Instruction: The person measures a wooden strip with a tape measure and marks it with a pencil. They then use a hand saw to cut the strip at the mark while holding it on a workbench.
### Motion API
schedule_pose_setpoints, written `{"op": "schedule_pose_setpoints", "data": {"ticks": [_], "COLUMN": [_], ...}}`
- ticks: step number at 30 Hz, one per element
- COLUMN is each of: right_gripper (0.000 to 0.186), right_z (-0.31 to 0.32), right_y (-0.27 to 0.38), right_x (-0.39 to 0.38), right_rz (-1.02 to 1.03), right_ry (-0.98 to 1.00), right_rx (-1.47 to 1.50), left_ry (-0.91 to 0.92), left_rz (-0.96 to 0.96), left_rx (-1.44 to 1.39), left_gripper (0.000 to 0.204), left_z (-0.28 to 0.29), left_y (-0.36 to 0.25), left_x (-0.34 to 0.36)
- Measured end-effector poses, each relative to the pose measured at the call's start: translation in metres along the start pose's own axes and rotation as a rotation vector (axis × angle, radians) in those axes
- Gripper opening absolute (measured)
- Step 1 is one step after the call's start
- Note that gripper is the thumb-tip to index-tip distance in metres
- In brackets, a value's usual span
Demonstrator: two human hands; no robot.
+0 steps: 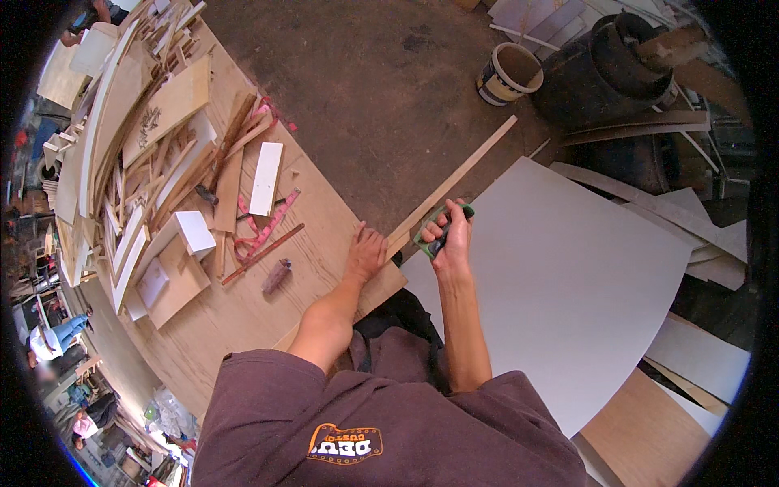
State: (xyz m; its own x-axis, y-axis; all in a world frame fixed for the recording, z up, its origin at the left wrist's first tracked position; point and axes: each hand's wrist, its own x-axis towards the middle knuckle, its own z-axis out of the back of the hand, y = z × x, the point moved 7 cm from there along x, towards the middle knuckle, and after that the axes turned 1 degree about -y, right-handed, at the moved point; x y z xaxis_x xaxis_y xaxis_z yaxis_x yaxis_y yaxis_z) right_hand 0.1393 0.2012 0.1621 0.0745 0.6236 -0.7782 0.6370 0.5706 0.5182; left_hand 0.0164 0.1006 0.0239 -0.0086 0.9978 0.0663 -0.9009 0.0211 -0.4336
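Note:
My right hand [450, 243] is closed round the green handle of a tool that looks like a hand saw [466, 209]; its blade cannot be made out. A long thin wooden strip [462, 174] sticks out past the table's corner, passing just left of that handle. At the corner, my left hand [369, 253] presses on the strip with its fingers bent over it. On the wooden table [324, 235] to the left lie a short brown cylinder [277, 276], a thin reddish-brown stick [264, 253], a pink tape measure [272, 223] and a white block [266, 178].
Offcuts and boards [162, 122] are heaped on the table's left side. A large white sheet [560, 284] leans or lies at my right. Beyond it stand a bucket [511, 75], a dark barrel [600, 73] and curved scrap boards [633, 130]. Other people are far left.

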Motion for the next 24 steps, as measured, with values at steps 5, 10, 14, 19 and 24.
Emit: {"op": "schedule_pose_setpoints", "data": {"ticks": [5, 10, 14, 19, 24], "right_gripper": [0.014, 0.037, 0.039, 0.019, 0.037], "right_z": [-0.006, 0.015, 0.004, -0.02, 0.004], "right_y": [0.004, -0.027, -0.022, -0.012, -0.018], "right_x": [-0.035, -0.006, -0.035, -0.059, -0.055], "right_rz": [-0.088, -0.051, -0.072, 0.026, -0.098], "right_ry": [0.173, 0.005, 0.082, 0.038, 0.134], "right_rx": [0.167, 0.005, -0.009, -0.009, 0.061], "left_ry": [-0.004, -0.031, 0.047, 0.008, 0.004], "left_rz": [0.042, -0.014, 0.036, -0.011, 0.002], "left_rx": [-0.011, -0.008, 0.007, 0.034, 0.022], "left_gripper": [0.025, 0.025, 0.025, 0.024, 0.024], "left_z": [0.0, -0.001, -0.003, -0.003, -0.008], "left_y": [0.01, -0.003, 0.014, 0.001, 0.01], "left_x": [-0.008, -0.003, -0.001, -0.004, -0.007]}}
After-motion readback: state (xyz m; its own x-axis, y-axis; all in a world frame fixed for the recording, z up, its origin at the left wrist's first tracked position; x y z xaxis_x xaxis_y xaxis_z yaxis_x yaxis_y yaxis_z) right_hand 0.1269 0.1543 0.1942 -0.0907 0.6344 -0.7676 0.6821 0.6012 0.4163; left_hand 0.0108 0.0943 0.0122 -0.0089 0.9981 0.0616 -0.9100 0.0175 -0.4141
